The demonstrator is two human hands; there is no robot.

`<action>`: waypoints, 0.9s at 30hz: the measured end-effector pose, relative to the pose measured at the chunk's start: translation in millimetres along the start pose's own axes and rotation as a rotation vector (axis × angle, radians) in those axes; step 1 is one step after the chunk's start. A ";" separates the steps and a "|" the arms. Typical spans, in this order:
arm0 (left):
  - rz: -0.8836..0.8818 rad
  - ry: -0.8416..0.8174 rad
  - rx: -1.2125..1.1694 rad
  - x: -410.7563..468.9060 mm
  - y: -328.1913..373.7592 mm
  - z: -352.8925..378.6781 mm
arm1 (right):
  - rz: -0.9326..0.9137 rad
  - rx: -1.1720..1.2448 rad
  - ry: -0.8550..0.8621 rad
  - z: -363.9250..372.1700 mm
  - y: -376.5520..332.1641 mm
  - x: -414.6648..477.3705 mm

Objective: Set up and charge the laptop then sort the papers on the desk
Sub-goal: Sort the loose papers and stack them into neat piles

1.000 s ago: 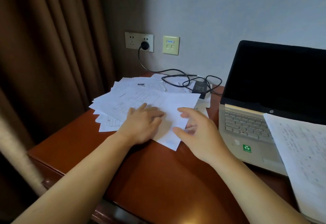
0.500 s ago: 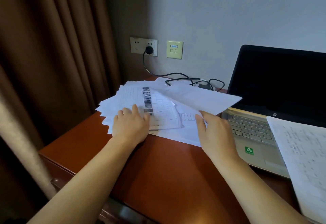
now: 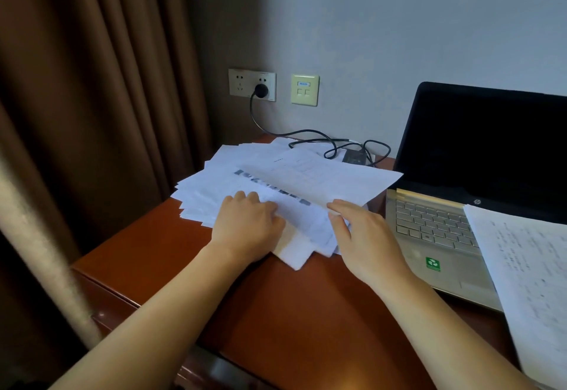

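Reddish-brown wood of the table (image 3: 306,322) fills the near ground left of the laptop (image 3: 429,230), and the frame cuts off its front edge. Two bare forearms reach in. One handwritten page (image 3: 527,273) lies over the laptop's right side, hiding part of the keyboard and running out of view.

Left of the laptop, the left hand (image 3: 248,227) rests flat on a fanned pile of papers (image 3: 211,187), fingers relaxed. The papers overlap too much to count, and their print is blurred. Just beside the laptop's left edge, the right hand (image 3: 365,239) pinches the near edge of one sheet (image 3: 322,175) raised over the pile. How its fingers lie under that sheet is hard to make out.

Behind the pile, left of the laptop's dark screen, one charger brick (image 3: 354,156) is partly hidden by papers. Its cable (image 3: 310,135) loops up to one plug (image 3: 260,91) in the wall socket (image 3: 239,83). Farthest left of the laptop hangs a brown curtain (image 3: 92,113).
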State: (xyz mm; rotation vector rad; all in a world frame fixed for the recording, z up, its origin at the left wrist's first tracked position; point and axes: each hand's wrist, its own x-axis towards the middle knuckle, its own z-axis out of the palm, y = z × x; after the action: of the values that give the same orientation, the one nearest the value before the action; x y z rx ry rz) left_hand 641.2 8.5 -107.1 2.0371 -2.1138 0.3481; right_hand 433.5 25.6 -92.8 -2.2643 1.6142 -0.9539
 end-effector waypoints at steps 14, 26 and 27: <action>0.294 -0.196 -0.414 -2.6 -10.8 7.0 | 0.095 -0.464 -0.092 -6.8 11.5 3.1; 0.362 -0.081 -0.444 -2.5 -4.7 0.7 | -0.127 -0.273 -0.141 -18.0 0.0 3.6; 0.364 -0.075 -0.443 -1.1 -4.2 0.6 | -0.140 -0.347 -0.133 -19.2 -2.0 7.5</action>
State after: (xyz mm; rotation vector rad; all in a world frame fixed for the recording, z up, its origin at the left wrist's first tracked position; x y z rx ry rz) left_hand 645.5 9.2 -107.9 1.4435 -2.3439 -0.1455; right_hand 424.9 23.4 -74.2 -2.6334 1.6906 -0.5694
